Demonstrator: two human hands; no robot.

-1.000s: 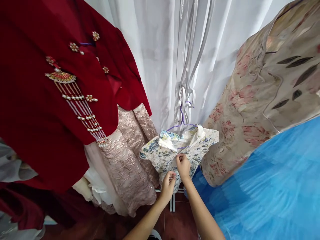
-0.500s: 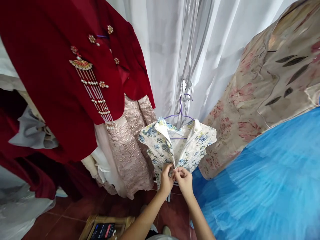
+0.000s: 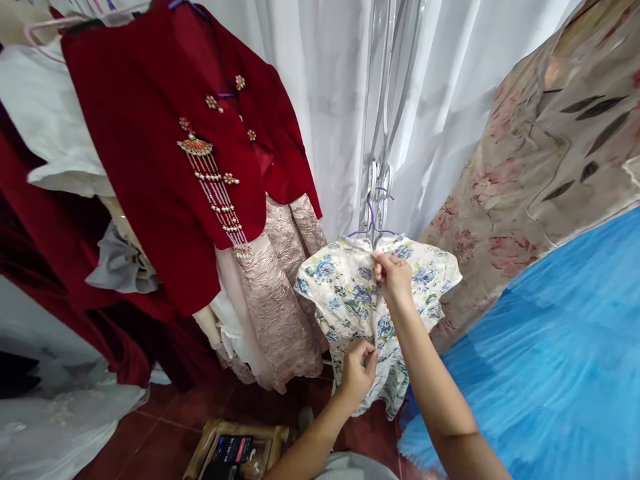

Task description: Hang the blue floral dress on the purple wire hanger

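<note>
A white dress (image 3: 345, 287) with blue and green flowers hangs from a purple wire hanger (image 3: 371, 213). Its middle seam, a zipper (image 3: 374, 310), runs closed from the neckline downward. At the neckline my right hand (image 3: 395, 275) is closed in a pinch at the zipper's top; the fingers cover the pull itself. Lower down, my left hand (image 3: 357, 370) pinches the fabric beside the seam. My right forearm crosses in front of the dress's right side.
To the left hang a dark red jacket (image 3: 150, 160) with a beaded tassel and a pink brocade garment (image 3: 285, 307). On the right are a beige floral garment (image 3: 505, 193) and blue tulle (image 3: 540, 360). A white curtain (image 3: 330, 107) hangs behind. Below stands a wooden stool (image 3: 277, 443) with a phone-like device.
My right hand has moved up from the dress's middle to the neckline, and the V-shaped opening has closed. My left hand stays low on the seam. The view has shifted left.
</note>
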